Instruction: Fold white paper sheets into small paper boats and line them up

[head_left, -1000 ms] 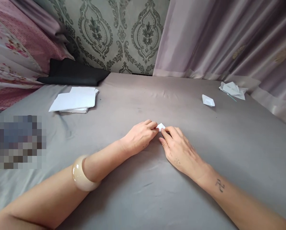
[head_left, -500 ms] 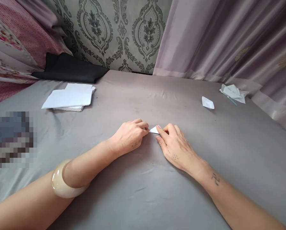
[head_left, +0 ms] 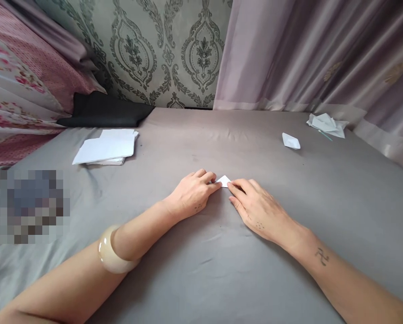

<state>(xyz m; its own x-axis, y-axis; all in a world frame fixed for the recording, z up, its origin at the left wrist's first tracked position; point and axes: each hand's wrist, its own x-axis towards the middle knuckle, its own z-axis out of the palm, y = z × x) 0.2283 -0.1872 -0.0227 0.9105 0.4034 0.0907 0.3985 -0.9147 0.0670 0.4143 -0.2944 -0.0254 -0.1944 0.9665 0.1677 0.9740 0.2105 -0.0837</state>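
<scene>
A small folded white paper [head_left: 225,180], with a pointed top, lies on the grey sheet between my two hands. My left hand [head_left: 194,193] is at its left corner, fingers curled, with the index fingertip pressed on the paper. From the right, my right hand [head_left: 259,205] holds the other corner down with its fingertips, its thumb a little lower on the sheet. Fingers cover both ends of the paper, so only its middle and peak show. A cream bangle [head_left: 115,252] is around my left forearm.
A stack of white paper [head_left: 109,146] lies at the back left, before a black cloth [head_left: 107,111]. At the right are a small folded paper piece [head_left: 291,141] and a pile of papers [head_left: 327,124] with a thin greenish stick. A blurred-out object [head_left: 29,204] lies left.
My left hand slid left along the paper, then came back toward the right. My right fingers moved from covering much of the paper to its right corner. The view shifted slightly.
</scene>
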